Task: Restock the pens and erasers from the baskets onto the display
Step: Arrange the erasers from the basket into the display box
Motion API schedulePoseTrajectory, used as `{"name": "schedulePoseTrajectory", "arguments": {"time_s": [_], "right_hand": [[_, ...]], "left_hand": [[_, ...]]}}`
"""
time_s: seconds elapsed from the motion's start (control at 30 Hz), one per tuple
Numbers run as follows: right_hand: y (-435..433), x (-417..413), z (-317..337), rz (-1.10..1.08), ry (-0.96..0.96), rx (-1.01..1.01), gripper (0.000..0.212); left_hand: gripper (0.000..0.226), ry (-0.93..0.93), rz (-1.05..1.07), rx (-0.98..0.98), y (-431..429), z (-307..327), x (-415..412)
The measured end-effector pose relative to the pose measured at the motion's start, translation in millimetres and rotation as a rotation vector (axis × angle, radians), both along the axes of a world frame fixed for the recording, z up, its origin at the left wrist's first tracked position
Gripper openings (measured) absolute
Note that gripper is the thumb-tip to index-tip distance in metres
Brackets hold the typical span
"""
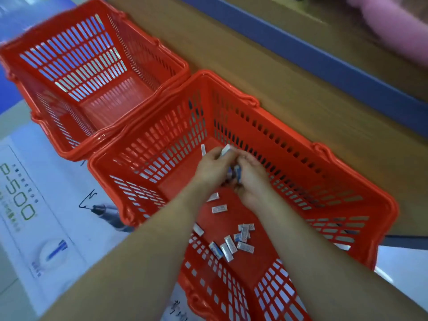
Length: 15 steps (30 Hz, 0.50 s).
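Both my hands reach down into the nearer red basket (347, 172). My left hand (214, 166) grips small white wrapped erasers, one (225, 149) sticking up above the fingers. My right hand (251, 176) is curled against it and holds more erasers (236, 173) between the two palms. Several loose erasers (231, 244) lie scattered on the basket floor, nearer to me than the hands, with one (219, 209) lying just below my wrists. A further eraser (203, 149) leans by the far wall.
A second red basket (76, 72) stands to the far left with nothing visible inside. A wooden display base (289, 72) with a blue strip (324, 63) runs along the right. Both baskets sit on a floor poster (46, 216) showing pens.
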State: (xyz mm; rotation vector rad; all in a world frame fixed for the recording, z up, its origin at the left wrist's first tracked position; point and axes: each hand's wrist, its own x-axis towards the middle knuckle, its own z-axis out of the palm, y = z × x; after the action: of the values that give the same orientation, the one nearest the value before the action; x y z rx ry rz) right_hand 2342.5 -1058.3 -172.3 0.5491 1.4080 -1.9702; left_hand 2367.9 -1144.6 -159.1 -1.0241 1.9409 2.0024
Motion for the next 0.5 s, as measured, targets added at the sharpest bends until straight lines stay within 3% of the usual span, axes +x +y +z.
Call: {"name": "schedulePoseTrajectory", "arguments": {"time_s": [0.07,0.2,0.27,0.4,0.5], "right_hand": [[1.0,0.8,26.2,-0.072,0.001,-0.018,0.022],[27.7,7.5,102.2,-0.08,-0.225,-0.255,0.019],[39.1,14.5,149.0,-0.04,-0.264,-0.342,0.024],[50.9,24.9,251.4,0.056,-0.18,-0.312,0.024],[52.7,30.2,328.5,0.112,-0.092,-0.226,0.025]], "left_hand": [[0.018,0.082,0.17,-0.021,12.7,15.3,5.0],[0.006,0.109,0.291,0.377,20.4,85.2,27.4],[0.013,0.112,0.295,0.476,20.3,126.5,37.1],[0.02,0.126,0.244,0.52,28.5,233.1,53.7],[0.029,0.118,0.238,0.421,33.7,315.2,54.1]]}}
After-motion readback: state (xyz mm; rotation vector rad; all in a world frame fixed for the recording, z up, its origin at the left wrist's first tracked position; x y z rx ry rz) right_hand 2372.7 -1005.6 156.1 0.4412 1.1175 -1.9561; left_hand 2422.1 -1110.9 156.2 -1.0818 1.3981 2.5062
